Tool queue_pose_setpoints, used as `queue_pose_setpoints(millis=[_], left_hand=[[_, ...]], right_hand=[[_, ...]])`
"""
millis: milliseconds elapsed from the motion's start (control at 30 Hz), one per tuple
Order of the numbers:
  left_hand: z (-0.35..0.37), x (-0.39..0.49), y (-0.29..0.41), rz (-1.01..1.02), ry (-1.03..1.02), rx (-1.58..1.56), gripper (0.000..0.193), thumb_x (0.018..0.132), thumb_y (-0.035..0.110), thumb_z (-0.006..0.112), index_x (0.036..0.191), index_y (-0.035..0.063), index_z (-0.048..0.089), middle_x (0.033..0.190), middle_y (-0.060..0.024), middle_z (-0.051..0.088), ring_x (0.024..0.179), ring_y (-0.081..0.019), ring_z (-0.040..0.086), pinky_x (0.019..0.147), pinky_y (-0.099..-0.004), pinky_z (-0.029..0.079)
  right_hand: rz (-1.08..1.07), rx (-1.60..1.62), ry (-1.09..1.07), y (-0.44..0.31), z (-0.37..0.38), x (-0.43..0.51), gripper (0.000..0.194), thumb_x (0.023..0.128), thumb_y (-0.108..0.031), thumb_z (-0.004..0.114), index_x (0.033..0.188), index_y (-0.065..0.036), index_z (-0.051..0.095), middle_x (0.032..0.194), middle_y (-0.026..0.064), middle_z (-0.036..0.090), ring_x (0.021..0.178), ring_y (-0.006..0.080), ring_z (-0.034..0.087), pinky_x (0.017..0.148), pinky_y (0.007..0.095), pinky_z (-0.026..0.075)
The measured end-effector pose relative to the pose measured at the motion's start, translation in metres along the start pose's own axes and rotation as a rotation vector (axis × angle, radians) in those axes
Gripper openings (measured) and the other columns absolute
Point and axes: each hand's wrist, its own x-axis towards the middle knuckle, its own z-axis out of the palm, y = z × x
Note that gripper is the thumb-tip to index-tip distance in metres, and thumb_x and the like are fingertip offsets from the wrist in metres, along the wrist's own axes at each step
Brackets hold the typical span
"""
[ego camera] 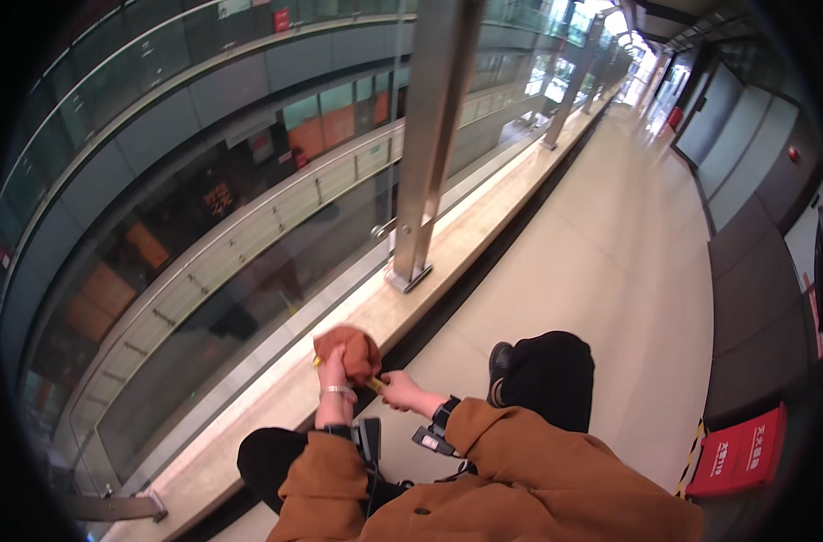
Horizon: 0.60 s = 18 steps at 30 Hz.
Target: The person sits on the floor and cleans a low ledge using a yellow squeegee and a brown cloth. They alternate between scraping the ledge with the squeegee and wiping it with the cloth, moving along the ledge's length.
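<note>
A reddish-brown cloth (pixel 352 345) is bunched up just above the pale stone ledge (pixel 296 379). My left hand (pixel 333 372) grips it from below, and a small yellow piece shows at the cloth's left edge. My right hand (pixel 401 391), at the cloth's lower right, is closed around a short yellow handle-like piece (pixel 375 384) that runs up to the cloth. What the cloth covers is hidden. Each wrist carries a black strap with a small device hanging near it.
A steel railing post (pixel 421 162) stands on the ledge beside glass panels, with an atrium beyond. A dark gap runs between ledge and tiled floor (pixel 574 251). My bent knees are either side of my hands. A red fire-equipment box (pixel 740 450) stands at the lower right.
</note>
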Motion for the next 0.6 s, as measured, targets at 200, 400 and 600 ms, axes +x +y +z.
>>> queue_pose_setpoints(millis=[200, 400, 600], left_hand=[[0.006, -0.011, -0.039, -0.369, -0.413, -0.156, 0.036, 0.08, 0.041, 0.054, 0.094, 0.0087, 0.061, 0.084, -0.0093, 0.065, 0.076, -0.0268, 0.064, 0.065, -0.0423, 0.055], [0.014, -0.029, -0.029, -0.365, -0.388, -0.239, 0.036, 0.079, 0.036, 0.054, 0.101, 0.0078, 0.061, 0.086, -0.0098, 0.066, 0.073, -0.0266, 0.065, 0.062, -0.0367, 0.055], [0.03, -0.038, -0.046, -0.319, -0.359, -0.132, 0.026, 0.077, 0.041, 0.056, 0.087, 0.0173, 0.059, 0.067, 0.0001, 0.058, 0.051, -0.02, 0.054, 0.044, -0.0314, 0.043]], right_hand=[[-0.028, 0.182, -0.116, -0.016, -0.005, -0.024, 0.01, 0.077, -0.012, 0.058, 0.083, -0.005, 0.059, 0.063, 0.0051, 0.058, 0.047, 0.0144, 0.055, 0.036, 0.0271, 0.037], [-0.206, -0.403, -0.062, -0.045, -0.066, -0.037, 0.071, 0.071, -0.057, 0.065, 0.108, 0.004, 0.057, 0.083, 0.0141, 0.068, 0.07, 0.0219, 0.068, 0.065, 0.0314, 0.053], [-0.57, 0.096, -0.079, -0.029, -0.052, -0.019, 0.093, 0.064, -0.04, 0.083, 0.132, 0.003, 0.036, 0.123, 0.0203, 0.052, 0.114, 0.0276, 0.053, 0.097, 0.0341, 0.042]])
